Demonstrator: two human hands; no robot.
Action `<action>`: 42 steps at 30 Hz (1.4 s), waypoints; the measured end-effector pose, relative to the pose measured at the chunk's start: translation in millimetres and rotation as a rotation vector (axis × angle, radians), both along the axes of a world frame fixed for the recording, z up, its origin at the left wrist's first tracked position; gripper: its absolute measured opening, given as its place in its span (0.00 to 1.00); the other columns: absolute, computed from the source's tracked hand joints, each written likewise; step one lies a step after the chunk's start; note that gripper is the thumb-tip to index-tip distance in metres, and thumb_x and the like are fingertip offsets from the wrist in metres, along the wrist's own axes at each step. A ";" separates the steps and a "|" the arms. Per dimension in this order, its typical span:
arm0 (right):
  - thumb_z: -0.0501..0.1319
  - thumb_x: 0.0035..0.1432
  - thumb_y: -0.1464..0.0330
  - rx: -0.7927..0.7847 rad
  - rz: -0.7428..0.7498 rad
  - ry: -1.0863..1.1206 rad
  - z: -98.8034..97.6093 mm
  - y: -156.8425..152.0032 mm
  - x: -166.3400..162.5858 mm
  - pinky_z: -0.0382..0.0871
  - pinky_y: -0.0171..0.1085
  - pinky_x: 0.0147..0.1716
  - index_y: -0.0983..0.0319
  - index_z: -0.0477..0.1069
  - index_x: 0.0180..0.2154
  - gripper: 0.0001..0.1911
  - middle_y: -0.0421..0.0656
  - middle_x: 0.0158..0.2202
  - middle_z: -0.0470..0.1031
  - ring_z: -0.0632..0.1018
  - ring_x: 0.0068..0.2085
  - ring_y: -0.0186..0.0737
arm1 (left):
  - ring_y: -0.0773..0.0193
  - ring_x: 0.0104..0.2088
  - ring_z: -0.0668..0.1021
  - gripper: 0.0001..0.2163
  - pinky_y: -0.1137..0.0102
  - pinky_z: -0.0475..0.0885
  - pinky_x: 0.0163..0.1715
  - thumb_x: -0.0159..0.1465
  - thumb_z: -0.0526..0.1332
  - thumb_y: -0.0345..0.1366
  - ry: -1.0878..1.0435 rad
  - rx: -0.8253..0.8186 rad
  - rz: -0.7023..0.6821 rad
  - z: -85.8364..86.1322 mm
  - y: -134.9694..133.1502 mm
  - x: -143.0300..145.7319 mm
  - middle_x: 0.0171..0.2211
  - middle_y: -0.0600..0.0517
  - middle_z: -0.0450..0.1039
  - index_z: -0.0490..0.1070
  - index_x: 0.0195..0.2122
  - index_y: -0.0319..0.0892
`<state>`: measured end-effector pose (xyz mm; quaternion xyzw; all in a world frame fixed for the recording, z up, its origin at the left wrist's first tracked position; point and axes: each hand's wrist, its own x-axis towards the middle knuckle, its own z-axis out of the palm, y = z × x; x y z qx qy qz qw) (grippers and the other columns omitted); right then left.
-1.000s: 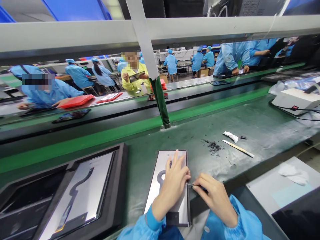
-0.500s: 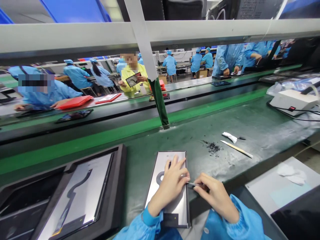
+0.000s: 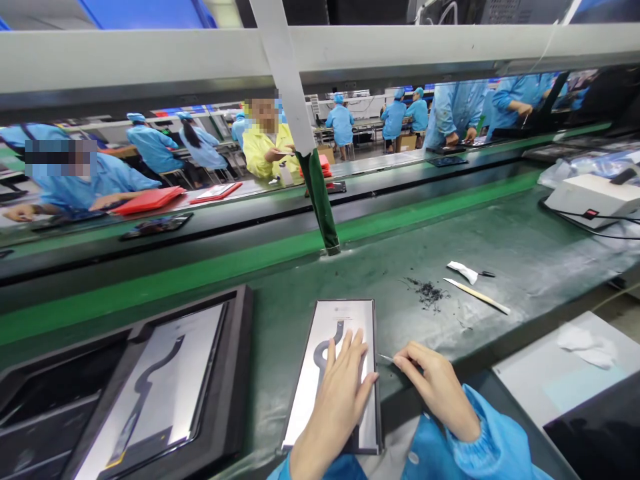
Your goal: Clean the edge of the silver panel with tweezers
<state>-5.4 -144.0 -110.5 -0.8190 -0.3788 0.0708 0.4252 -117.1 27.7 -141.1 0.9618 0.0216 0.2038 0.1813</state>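
Note:
A display panel with a silvery back and a dark curved flex cable lies on the green bench in front of me. My left hand rests flat on it, fingers stretched out, covering part of the cable. Just right of the panel's edge, my right hand pinches a thin pointed metal tool; most of the tool is hidden in the fingers, so its exact kind is unclear. Its tip points at the panel's right edge, with a small gap between.
A black foam tray holds another panel at left. Black scraps, a pale pointed stick and a white-wrapped tool lie at right. A white box with cables stands farther back. A post rises mid-bench; co-workers sit beyond.
My left hand has slid down the panel and flattened, uncovering the cable's upper end. The tool in my right hand has drawn slightly away from the panel's edge.

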 end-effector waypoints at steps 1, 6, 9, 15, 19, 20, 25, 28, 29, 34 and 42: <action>0.48 0.72 0.59 0.001 -0.005 0.010 0.2 0.3 0.6 0.68 0.34 0.31 0.58 0.69 0.28 0.21 0.40 0.28 0.76 0.79 0.31 0.39 | 0.48 0.67 0.62 0.15 0.41 0.57 0.63 0.72 0.53 0.34 -0.006 0.007 -0.011 -1.9 0.5 -1.1 0.64 0.38 0.63 0.59 0.59 0.43; 0.48 0.71 0.58 0.007 -0.041 0.025 0.3 2.1 5.3 0.66 0.34 0.30 0.58 0.69 0.28 0.22 0.39 0.26 0.74 0.77 0.29 0.39 | 0.45 0.67 0.60 0.18 0.37 0.57 0.61 0.71 0.56 0.36 0.002 0.052 -0.060 -5.9 3.7 -2.1 0.64 0.36 0.63 0.58 0.61 0.44; 0.48 0.70 0.56 0.017 -0.059 0.022 1.9 4.1 9.8 0.66 0.35 0.29 0.58 0.68 0.27 0.23 0.39 0.25 0.73 0.76 0.28 0.39 | 0.43 0.66 0.61 0.20 0.36 0.58 0.60 0.70 0.59 0.36 -0.006 0.081 -0.069 -7.7 6.0 -0.8 0.64 0.35 0.63 0.59 0.61 0.43; 0.48 0.69 0.53 0.036 -0.088 0.021 5.2 10.1 18.2 0.65 0.35 0.27 0.58 0.67 0.25 0.25 0.39 0.24 0.72 0.75 0.26 0.38 | 0.42 0.65 0.63 0.22 0.37 0.61 0.59 0.69 0.60 0.37 -0.030 0.136 -0.097 -7.8 10.4 -0.3 0.63 0.35 0.64 0.58 0.62 0.42; 0.48 0.68 0.52 0.044 -0.100 0.017 6.5 13.8 22.0 0.65 0.35 0.27 0.57 0.67 0.25 0.25 0.39 0.24 0.73 0.74 0.26 0.38 | 0.43 0.65 0.63 0.22 0.39 0.60 0.60 0.69 0.61 0.37 -0.018 0.140 -0.098 -4.9 11.5 -1.0 0.63 0.36 0.64 0.59 0.62 0.43; 0.48 0.68 0.52 0.045 -0.103 0.017 6.9 14.6 22.6 0.65 0.35 0.27 0.57 0.67 0.25 0.25 0.39 0.24 0.73 0.74 0.26 0.38 | 0.43 0.65 0.63 0.22 0.39 0.60 0.60 0.69 0.61 0.37 -0.018 0.140 -0.100 -4.7 11.6 -1.1 0.63 0.36 0.64 0.59 0.62 0.43; 0.49 0.68 0.53 0.048 -0.116 0.019 8.8 17.4 25.2 0.64 0.35 0.26 0.58 0.68 0.25 0.24 0.39 0.23 0.74 0.74 0.25 0.38 | 0.43 0.65 0.63 0.22 0.38 0.61 0.60 0.69 0.60 0.39 -0.027 0.131 -0.096 -7.3 10.4 -0.5 0.63 0.36 0.64 0.60 0.62 0.42; 0.49 0.67 0.53 0.050 -0.120 0.020 8.8 19.0 27.7 0.64 0.34 0.26 0.58 0.69 0.25 0.24 0.39 0.23 0.73 0.74 0.25 0.38 | 0.44 0.66 0.62 0.21 0.39 0.60 0.61 0.69 0.61 0.39 -0.022 0.123 -0.077 -9.6 8.6 0.1 0.63 0.37 0.65 0.60 0.62 0.44; 0.50 0.67 0.53 0.050 -0.122 0.021 8.6 19.7 28.9 0.64 0.34 0.26 0.58 0.69 0.25 0.23 0.39 0.23 0.73 0.74 0.25 0.38 | 0.43 0.66 0.62 0.21 0.38 0.60 0.60 0.69 0.60 0.39 -0.018 0.124 -0.079 -10.1 8.1 0.1 0.63 0.36 0.64 0.60 0.61 0.43; 0.51 0.67 0.54 0.051 -0.123 0.024 7.3 22.0 33.1 0.64 0.35 0.26 0.58 0.69 0.25 0.22 0.39 0.23 0.73 0.74 0.25 0.38 | 0.44 0.66 0.62 0.21 0.39 0.59 0.61 0.70 0.59 0.37 -0.015 0.113 -0.075 -8.2 6.7 -2.4 0.63 0.36 0.64 0.58 0.62 0.43; 0.51 0.69 0.61 0.063 0.028 0.045 14.6 17.8 16.9 0.67 0.33 0.30 0.58 0.69 0.28 0.18 0.38 0.26 0.73 0.76 0.29 0.37 | 0.44 0.68 0.59 0.06 0.37 0.58 0.61 0.68 0.59 0.32 0.029 -0.017 0.054 15.7 -3.9 12.6 0.64 0.44 0.65 0.71 0.45 0.45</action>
